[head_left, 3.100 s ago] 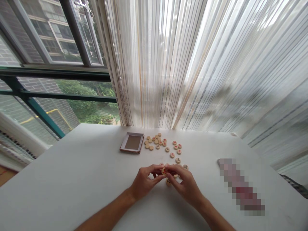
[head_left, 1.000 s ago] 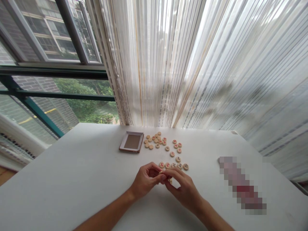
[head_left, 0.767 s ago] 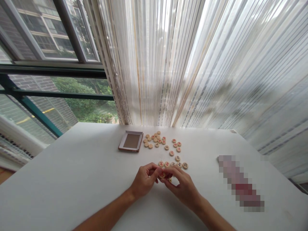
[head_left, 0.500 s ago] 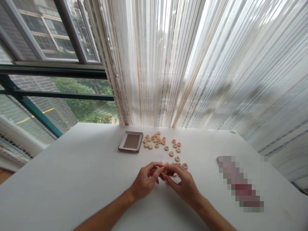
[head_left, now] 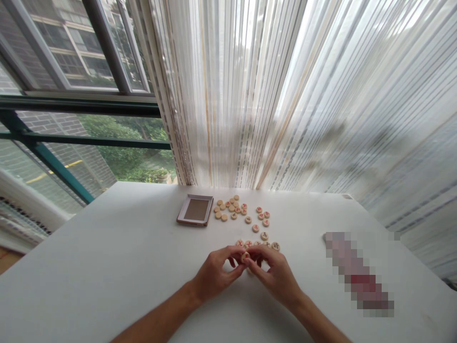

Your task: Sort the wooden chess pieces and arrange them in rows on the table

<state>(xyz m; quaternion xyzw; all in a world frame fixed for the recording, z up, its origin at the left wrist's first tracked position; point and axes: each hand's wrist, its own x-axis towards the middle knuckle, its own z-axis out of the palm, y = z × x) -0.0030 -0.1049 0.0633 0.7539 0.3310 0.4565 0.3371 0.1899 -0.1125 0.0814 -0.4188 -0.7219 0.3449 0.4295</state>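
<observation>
Between my two hands is a round wooden Chinese chess piece (head_left: 245, 257) with a red character on its face. My left hand (head_left: 217, 272) is closed on its left side with thumb and fingertips. From the other side, my right hand (head_left: 274, 270) pinches the same piece, its thumb over the lower edge. Just beyond my fingers lies a row of pieces, among them a red-marked piece (head_left: 240, 244) and a black-marked piece (head_left: 275, 246). My fingers partly cover this row and another piece below it.
Farther back, several loose pieces lie scattered, some with plain faces, such as a blank piece (head_left: 224, 217). A shallow open box (head_left: 195, 209) sits left of them on the white table (head_left: 117, 267). At the right lies a pixelated long object (head_left: 357, 271). Striped curtains (head_left: 228, 95) hang behind.
Both hands have shifted slightly and stay together around the chess piece. My left thumb has moved lower on it, and more of the row beyond my fingers shows.
</observation>
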